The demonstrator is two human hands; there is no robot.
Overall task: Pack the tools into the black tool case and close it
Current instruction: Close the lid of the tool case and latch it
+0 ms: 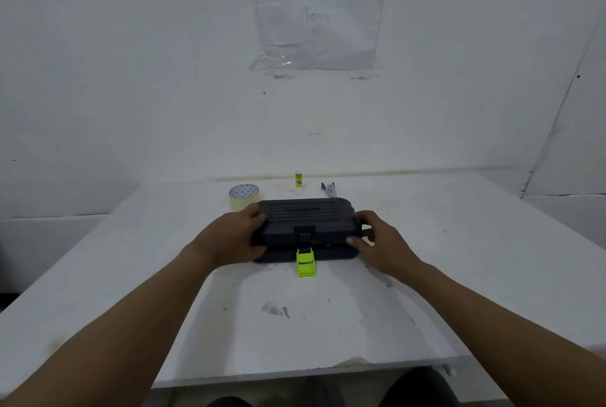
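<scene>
The black tool case (305,229) is set near the middle of the white worktop (459,275), square to the person, so that both ends can be reached evenly. The lid (303,214) is lowered almost onto the base, with a narrow gap seen along the front edge, most plainly toward 3 o'clock. The left hand (234,237) is wrapped around the 9 o'clock end, its grip closed on lid and base together; the right hand (377,241) is curled over the 3 o'clock end in the same way, thumb on the front corner. The case is held from both ends, it is judged, so the lid can be pressed down level.

The green latch (306,262) is left hanging forward at 6 o'clock, flat on the worktop, not yet fastened. No tools are seen outside the case; its contents are hidden.

At 12 o'clock, beyond the case, a tape roll (243,196), a glue stick (298,178) and a stapler (329,190) are left clear of the work.
</scene>
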